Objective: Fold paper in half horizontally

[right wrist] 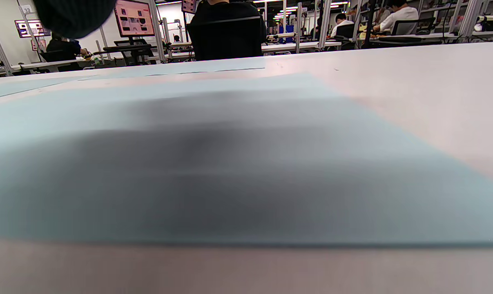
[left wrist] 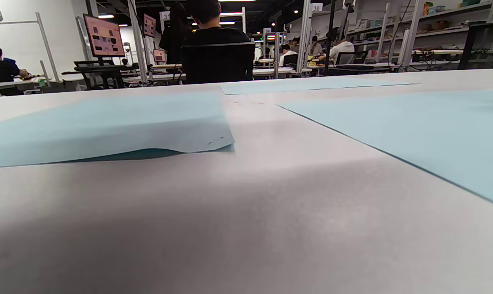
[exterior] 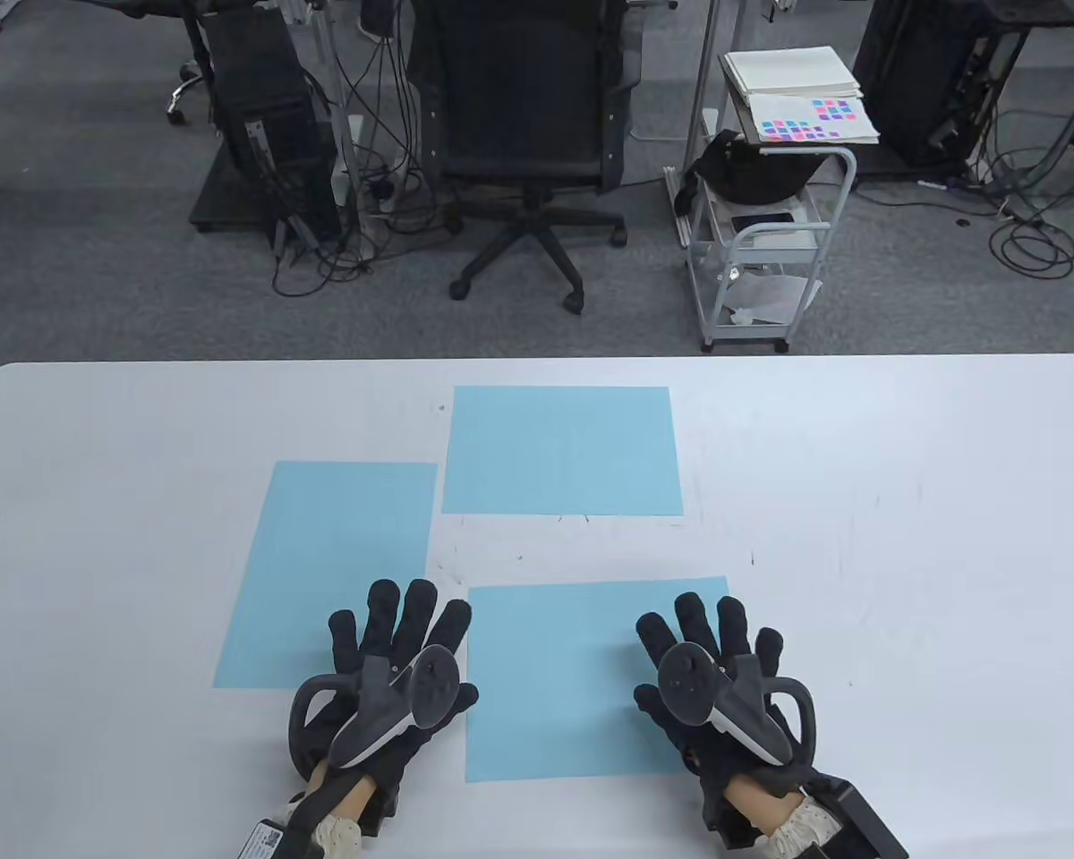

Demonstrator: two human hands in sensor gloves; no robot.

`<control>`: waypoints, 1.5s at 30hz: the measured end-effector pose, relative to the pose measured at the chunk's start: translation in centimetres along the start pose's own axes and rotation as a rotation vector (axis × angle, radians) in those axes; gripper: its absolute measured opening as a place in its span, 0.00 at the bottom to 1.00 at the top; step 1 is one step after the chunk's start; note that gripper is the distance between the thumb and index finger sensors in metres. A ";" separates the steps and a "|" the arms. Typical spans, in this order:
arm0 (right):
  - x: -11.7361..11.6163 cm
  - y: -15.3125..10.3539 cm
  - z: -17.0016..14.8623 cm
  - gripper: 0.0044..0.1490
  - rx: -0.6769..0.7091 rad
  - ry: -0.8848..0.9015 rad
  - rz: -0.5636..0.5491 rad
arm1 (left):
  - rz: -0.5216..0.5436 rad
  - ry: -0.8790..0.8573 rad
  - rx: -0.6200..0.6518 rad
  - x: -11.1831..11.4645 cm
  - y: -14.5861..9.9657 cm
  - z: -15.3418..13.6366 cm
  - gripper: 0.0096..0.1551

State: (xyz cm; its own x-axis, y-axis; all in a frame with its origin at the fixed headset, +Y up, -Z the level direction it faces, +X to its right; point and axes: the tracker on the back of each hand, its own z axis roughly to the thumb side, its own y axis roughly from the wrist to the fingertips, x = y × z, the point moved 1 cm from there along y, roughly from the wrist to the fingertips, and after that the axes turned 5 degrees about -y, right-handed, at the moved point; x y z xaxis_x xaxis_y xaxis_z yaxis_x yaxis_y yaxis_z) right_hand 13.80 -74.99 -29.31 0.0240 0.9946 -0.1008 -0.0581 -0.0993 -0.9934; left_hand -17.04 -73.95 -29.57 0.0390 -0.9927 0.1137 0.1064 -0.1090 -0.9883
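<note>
Paper [exterior: 573,680], pale blue, lies flat on the white desk [exterior: 904,537] near the front edge, between the two hands. The right hand [exterior: 711,671] rests on its right part with fingers spread, gripping nothing. The left hand [exterior: 394,667], fingers also spread, lies just left of it, over the gap to a second sheet [exterior: 322,564]. A third sheet [exterior: 562,450] lies farther back. A chair [exterior: 524,134] stands beyond the desk.

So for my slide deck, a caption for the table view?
Gloved left hand and right hand spread flat beside three blue sheets.
</note>
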 end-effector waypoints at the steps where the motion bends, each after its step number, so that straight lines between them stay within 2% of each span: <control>1: 0.0 0.0 0.0 0.47 0.000 -0.008 0.002 | -0.001 -0.001 0.003 0.0 0.0 0.0 0.51; 20: -0.2 -0.1 0.3 0.46 -0.013 -0.033 0.033 | -0.012 0.004 -0.018 0.1 0.1 -0.8 0.51; 27: 0.8 0.9 0.7 0.48 -0.046 -0.026 0.048 | -0.004 -0.018 -0.021 -0.3 0.1 -1.2 0.51; 32: 1.0 1.9 1.2 0.49 -0.076 -0.012 0.121 | -0.007 -0.024 -0.025 -0.3 0.2 -1.4 0.51; 36: 0.8 3.0 1.4 0.44 -0.139 0.001 0.188 | -0.007 -0.025 -0.025 -0.3 0.2 -1.4 0.51; 40: 0.1 3.8 2.2 0.40 -0.169 -0.044 0.260 | -0.012 -0.021 -0.026 -0.2 0.2 -1.4 0.51; 45: -1.2 4.4 3.4 0.41 -0.187 -0.148 0.328 | -0.020 -0.013 -0.027 -0.3 0.2 -1.4 0.51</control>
State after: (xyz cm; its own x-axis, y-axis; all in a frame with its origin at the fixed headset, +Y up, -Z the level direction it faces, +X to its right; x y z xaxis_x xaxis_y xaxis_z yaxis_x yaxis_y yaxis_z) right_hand 10.12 -76.56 -33.33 -0.1105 0.9015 -0.4185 0.1436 -0.4022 -0.9042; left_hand -18.44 -73.79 -29.92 0.0496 -0.9896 0.1350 0.0805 -0.1308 -0.9881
